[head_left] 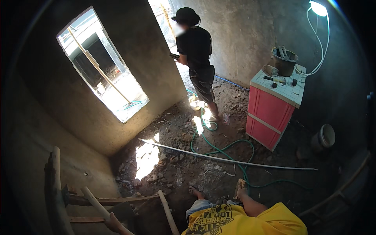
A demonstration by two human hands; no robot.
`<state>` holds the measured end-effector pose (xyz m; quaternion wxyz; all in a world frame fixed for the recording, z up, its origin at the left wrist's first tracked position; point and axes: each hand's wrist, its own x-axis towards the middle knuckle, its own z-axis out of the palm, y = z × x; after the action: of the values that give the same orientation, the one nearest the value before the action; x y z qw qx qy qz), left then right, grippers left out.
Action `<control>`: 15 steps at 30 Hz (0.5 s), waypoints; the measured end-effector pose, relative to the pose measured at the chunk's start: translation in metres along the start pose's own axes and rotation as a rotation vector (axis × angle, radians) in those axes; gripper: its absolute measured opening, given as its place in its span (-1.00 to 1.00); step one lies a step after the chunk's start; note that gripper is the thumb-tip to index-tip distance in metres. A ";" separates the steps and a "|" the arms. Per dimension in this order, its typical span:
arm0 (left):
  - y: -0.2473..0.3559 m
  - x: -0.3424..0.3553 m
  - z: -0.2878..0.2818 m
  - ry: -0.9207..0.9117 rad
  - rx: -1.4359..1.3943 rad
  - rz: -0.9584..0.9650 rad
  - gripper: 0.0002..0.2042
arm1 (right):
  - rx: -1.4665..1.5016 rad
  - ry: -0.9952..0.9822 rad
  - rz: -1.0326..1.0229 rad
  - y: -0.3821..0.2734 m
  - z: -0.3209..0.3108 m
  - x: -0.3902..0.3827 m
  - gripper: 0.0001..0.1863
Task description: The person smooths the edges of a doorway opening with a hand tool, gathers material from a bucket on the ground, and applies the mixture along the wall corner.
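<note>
At the lower left, my left hand (113, 223) is closed around the lower part of a pale round wooden pole (94, 201). That pole belongs to a rough wooden frame, where a flat plank (113, 200) and another round pole (168, 213) also show. A thicker upright pole (58, 184) stands farther left by the wall. My right hand is out of sight; the yellow shirt (250, 221) fills the lower middle, with my bare legs and feet beyond it.
A person (197, 51) in black stands by the doorway. A long white pipe (227, 159) and green hose (229, 145) cross the rubble floor. A pink cabinet (268, 111) carries a dark bucket (284, 64) and tools. Another bucket (323, 138) lies right, below a lit lamp (318, 8).
</note>
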<state>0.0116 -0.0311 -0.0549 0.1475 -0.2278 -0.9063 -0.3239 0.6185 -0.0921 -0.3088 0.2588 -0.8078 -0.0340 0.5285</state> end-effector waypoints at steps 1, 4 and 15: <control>-0.005 0.004 0.005 -0.016 -0.036 0.006 -0.69 | 0.018 0.023 0.014 0.005 0.003 0.006 -0.37; -0.007 0.003 0.002 0.013 -0.016 0.028 -0.69 | 0.014 0.061 0.011 0.000 0.003 -0.001 -0.36; 0.001 -0.003 -0.004 0.022 -0.034 0.026 -0.69 | -0.059 0.095 -0.010 -0.001 0.003 -0.005 -0.37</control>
<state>0.0157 -0.0338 -0.0528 0.1579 -0.2383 -0.8959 -0.3400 0.6142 -0.0922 -0.3053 0.2389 -0.8392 -0.0415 0.4867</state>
